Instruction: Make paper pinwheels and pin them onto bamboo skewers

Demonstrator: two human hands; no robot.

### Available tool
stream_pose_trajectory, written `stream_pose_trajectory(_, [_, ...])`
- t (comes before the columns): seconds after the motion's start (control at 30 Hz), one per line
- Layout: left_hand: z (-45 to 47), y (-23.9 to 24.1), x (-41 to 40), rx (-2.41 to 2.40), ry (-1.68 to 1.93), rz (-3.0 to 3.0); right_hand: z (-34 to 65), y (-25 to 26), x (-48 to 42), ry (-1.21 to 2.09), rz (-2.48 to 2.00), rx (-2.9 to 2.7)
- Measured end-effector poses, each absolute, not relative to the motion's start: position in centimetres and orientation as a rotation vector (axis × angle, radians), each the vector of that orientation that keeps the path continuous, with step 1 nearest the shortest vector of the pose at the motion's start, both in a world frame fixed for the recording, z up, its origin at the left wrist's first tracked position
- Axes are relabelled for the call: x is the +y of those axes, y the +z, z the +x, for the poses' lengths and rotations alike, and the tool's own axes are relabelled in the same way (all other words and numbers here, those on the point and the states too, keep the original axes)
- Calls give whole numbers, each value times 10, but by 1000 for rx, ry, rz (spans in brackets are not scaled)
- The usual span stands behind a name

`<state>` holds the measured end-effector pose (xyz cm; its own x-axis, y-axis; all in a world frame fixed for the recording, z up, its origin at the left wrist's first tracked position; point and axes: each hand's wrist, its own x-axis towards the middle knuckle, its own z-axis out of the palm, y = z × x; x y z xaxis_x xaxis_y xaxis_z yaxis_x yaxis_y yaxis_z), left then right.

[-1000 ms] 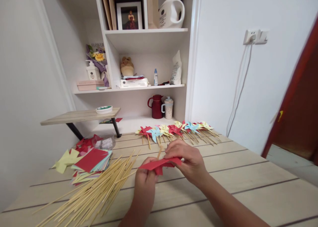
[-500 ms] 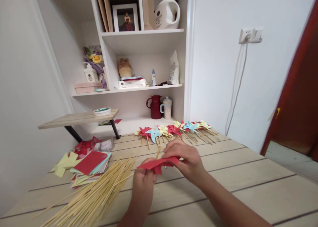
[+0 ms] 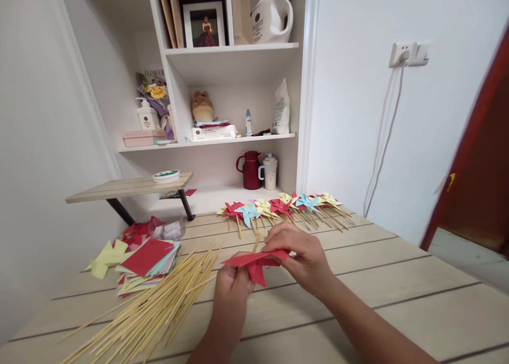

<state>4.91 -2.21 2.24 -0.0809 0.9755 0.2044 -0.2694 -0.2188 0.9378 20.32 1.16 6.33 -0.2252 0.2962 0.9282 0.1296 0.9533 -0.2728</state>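
Observation:
Between my two hands is a red paper pinwheel (image 3: 256, 260), held above the table with its vanes spread. My left hand (image 3: 233, 287) pinches its near left side. On its right side, my right hand (image 3: 294, 250) grips the paper with curled fingers. A short piece of wooden stick (image 3: 257, 242) shows just behind the red paper; its lower part is hidden. A heap of thin wooden sticks (image 3: 159, 305) lies left of my left hand. Beyond my hands rest several finished pinwheels (image 3: 280, 207) in red, blue and yellow, on sticks.
A stack of coloured paper squares (image 3: 147, 258) lies at the left, beside a yellow pinwheel shape (image 3: 105, 259) and a clear plastic box (image 3: 173, 230). Behind them stands a small raised shelf (image 3: 127, 189) with black legs. A red jug (image 3: 251, 171) and a cup (image 3: 270, 173) stand at the back.
The red pinwheel has tilted slightly, and one of its vanes now hangs lower. Both hands keep their hold. The whole view has shifted a little.

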Motion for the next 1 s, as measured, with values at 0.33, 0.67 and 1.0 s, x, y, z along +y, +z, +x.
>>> stream_pose_trajectory(0.33, [43,29,-24,1088,1632,1338,202,63,10,164,-333,-1822])
stream_pose_trajectory(0.67, [43,22,-21,1234,1780,1259,205,55,20,225,-371,-1792])
stream_pose_trajectory(1.0, [43,26,-25,1175,1823,1456,203,57,15,190,-343,-1835])
